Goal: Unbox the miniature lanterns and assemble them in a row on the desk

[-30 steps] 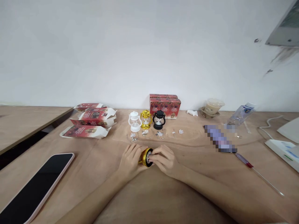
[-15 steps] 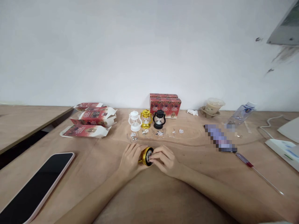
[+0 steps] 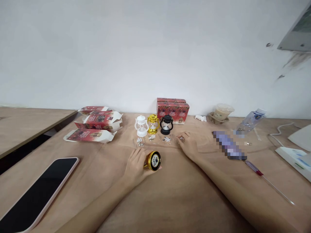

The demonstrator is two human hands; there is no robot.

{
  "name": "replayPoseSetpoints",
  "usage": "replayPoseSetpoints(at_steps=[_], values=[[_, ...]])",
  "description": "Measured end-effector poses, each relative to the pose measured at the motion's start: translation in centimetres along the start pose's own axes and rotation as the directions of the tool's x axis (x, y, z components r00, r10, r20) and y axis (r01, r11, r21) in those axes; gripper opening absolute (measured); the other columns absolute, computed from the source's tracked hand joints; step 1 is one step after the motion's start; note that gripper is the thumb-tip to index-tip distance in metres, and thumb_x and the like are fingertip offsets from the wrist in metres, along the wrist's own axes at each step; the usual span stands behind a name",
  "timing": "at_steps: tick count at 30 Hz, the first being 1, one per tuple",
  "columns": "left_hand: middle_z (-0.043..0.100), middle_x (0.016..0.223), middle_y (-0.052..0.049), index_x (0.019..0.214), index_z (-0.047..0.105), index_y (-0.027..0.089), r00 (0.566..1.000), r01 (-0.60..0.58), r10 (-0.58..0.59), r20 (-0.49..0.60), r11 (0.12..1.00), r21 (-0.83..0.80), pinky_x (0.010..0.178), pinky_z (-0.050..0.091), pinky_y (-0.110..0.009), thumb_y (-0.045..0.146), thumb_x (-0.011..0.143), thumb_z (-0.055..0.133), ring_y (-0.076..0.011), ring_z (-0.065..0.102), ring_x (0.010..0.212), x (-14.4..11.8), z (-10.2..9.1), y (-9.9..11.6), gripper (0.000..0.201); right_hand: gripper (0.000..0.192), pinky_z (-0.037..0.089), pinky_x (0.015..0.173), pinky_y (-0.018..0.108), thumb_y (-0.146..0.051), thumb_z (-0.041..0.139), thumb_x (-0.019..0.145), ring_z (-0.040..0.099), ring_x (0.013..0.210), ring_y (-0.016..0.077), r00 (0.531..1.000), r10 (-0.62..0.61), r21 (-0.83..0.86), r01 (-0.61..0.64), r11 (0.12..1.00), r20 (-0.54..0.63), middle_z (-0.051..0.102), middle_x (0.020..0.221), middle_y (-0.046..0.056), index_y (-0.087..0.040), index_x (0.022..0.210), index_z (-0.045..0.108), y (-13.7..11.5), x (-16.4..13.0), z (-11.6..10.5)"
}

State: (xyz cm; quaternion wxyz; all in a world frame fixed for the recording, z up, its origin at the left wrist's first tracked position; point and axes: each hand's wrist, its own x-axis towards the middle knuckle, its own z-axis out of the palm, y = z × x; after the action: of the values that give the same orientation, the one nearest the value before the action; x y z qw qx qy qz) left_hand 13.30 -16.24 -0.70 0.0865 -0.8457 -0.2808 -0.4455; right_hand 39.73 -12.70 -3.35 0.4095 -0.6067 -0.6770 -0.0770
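Note:
My left hand [image 3: 136, 164] is closed around a small gold lantern [image 3: 147, 160] lying on its side. The lantern's open underside [image 3: 155, 160] faces right, a round black-rimmed base with a pale disc and small parts inside that are too small to make out. Farther forward, my right hand [image 3: 189, 145] is down at the table with its fingers curled together over the right end of a row of small loose parts; what they pinch is hidden. Beyond the parts stand a white lantern [image 3: 141, 126], a gold lantern [image 3: 153, 124] and a black lantern [image 3: 166, 125].
Red boxes [image 3: 173, 111] are stacked behind the lanterns, with opened red boxes [image 3: 91, 134] at left. A phone [image 3: 40, 194] lies front left. At right are a drink cup [image 3: 222, 111], a bottle [image 3: 251, 121], a screwdriver [image 3: 259, 173] and a power strip [image 3: 293, 163].
My right hand has left the lantern's base and moved forward and right to the small parts. My left hand keeps the lantern in nearly the same place, its underside now uncovered.

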Motion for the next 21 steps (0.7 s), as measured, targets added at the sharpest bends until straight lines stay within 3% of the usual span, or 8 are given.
replayPoseSetpoints(at_steps=[6, 10, 13, 21], values=[[0.063, 0.075, -0.004, 0.098, 0.053, 0.017, 1.0, -0.01, 0.01, -0.003, 1.0, 0.001, 0.061, 0.046, -0.03, 0.051, 0.077, 0.063, -0.0182, 0.058, 0.067, 0.0, 0.0, 0.0, 0.041, 0.025, 0.044, 0.079, 0.039, -0.011, 0.042, 0.079, 0.052, 0.092, 0.0247, 1.0, -0.013, -0.086, 0.013, 0.996, 0.005, 0.058, 0.101, 0.011, -0.018, 0.091, 0.064, 0.1, -0.1, 0.1], [0.063, 0.076, -0.004, 0.099, 0.053, 0.017, 1.0, -0.013, 0.012, -0.015, 1.0, -0.01, 0.06, 0.045, -0.03, 0.051, 0.076, 0.064, -0.0185, 0.058, 0.067, -0.1, 0.1, 0.0, 0.042, 0.049, 0.04, 0.085, 0.042, -0.003, 0.04, 0.066, 0.05, 0.1, 0.0279, 0.991, 0.135, -0.209, -0.134, 0.969, -0.008, 0.055, 0.114, 0.014, -0.013, 0.11, 0.057, 0.8, 0.0, -0.4], [0.063, 0.076, -0.003, 0.1, 0.052, 0.018, 1.0, -0.001, 0.001, 0.002, 1.0, 0.001, 0.062, 0.046, -0.03, 0.052, 0.077, 0.063, -0.0183, 0.058, 0.068, -0.1, 0.0, 0.0, 0.042, 0.051, 0.039, 0.084, 0.042, -0.005, 0.042, 0.063, 0.051, 0.097, 0.0286, 0.963, 0.268, -0.235, -0.255, 0.938, 0.026, 0.057, 0.11, 0.015, -0.014, 0.111, 0.056, 1.6, 0.0, -0.5], [0.063, 0.076, -0.004, 0.099, 0.053, 0.017, 1.0, 0.002, -0.002, -0.005, 1.0, 0.013, 0.062, 0.047, -0.031, 0.051, 0.077, 0.063, -0.0193, 0.059, 0.069, -0.2, 0.1, -0.1, 0.042, 0.029, 0.042, 0.081, 0.04, -0.01, 0.042, 0.068, 0.054, 0.09, 0.0246, 0.937, 0.349, 0.071, -0.348, 0.935, -0.016, 0.058, 0.095, 0.011, -0.017, 0.091, 0.059, 2.3, 0.0, -0.3]])
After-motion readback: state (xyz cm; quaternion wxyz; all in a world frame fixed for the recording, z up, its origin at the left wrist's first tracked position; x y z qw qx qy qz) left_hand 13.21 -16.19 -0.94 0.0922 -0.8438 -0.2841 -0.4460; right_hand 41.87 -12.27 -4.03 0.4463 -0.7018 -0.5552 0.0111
